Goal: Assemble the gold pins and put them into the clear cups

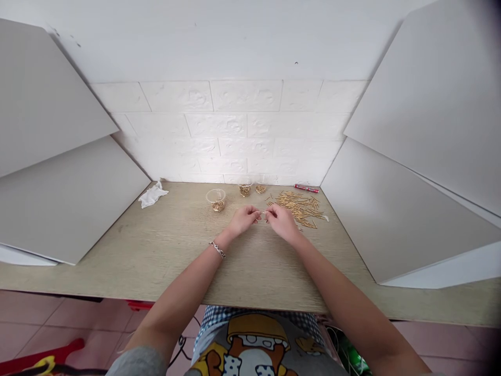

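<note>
Close together over the middle of the table, my left hand (pixel 245 219) and my right hand (pixel 278 218) both have their fingers pinched. A tiny pale piece shows between the two sets of fingertips, too small to name. Beside and behind my right hand lies a loose pile of thin gold-coloured sticks (pixel 299 206). A clear plastic cup (pixel 216 196), tilted or seen at an angle, holds small gold pieces to the left of my left hand. Two more clear cups, one (pixel 245 189) and another (pixel 260 187), hold gold pieces near the wall.
A crumpled white tissue (pixel 153 195) lies at the table's back left. A red tube-shaped packet (pixel 306 188) is at the back right. Grey-white panels (pixel 74 198) stand on the left, with similar panels (pixel 415 209) on the right. A white brick-patterned wall (pixel 227 125) closes off the back.
</note>
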`<state>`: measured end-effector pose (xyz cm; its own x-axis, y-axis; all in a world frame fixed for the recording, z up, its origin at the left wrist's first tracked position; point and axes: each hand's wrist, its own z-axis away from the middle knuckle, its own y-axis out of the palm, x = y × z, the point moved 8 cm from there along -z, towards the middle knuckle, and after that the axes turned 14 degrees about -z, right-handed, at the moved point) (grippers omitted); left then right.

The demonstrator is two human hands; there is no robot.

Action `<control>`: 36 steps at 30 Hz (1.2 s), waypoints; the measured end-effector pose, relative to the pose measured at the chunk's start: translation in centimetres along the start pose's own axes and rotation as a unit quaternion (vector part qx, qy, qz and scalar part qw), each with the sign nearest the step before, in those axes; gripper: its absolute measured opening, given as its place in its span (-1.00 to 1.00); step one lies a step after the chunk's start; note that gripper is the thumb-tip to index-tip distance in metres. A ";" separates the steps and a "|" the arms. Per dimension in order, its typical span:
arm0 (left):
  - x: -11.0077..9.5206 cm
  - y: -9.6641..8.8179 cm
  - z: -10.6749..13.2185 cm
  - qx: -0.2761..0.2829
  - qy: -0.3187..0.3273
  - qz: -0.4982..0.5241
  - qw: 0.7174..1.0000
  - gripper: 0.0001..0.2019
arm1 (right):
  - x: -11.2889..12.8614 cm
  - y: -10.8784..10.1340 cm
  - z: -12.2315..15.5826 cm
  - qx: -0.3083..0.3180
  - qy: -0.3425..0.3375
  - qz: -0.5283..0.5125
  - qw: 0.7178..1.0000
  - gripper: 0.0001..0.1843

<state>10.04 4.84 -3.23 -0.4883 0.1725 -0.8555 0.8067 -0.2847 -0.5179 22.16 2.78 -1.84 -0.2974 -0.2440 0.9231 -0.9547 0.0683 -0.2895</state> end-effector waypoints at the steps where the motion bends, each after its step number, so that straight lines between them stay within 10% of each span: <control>1: 0.0 0.0 -0.1 -0.001 0.000 0.010 1.000 -0.80 | -0.3 0.1 -0.1 -0.006 0.015 -0.039 0.999 -0.91; 11: 0.1 -1.1 0.0 -0.049 0.005 0.033 0.998 -0.61 | -0.9 0.2 -0.1 -0.033 0.017 -0.115 0.993 -0.61; 36: 0.5 -0.1 -0.3 -0.014 -0.011 0.025 1.000 -0.81 | 0.4 -0.5 -0.2 -0.053 -0.082 0.043 0.994 -0.81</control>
<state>9.82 5.24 -3.60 -0.4536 0.1384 -0.8804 0.8396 -0.2651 -0.4742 22.54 2.87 -1.24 -0.3811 -0.3867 0.8398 -0.9238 0.1954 -0.3292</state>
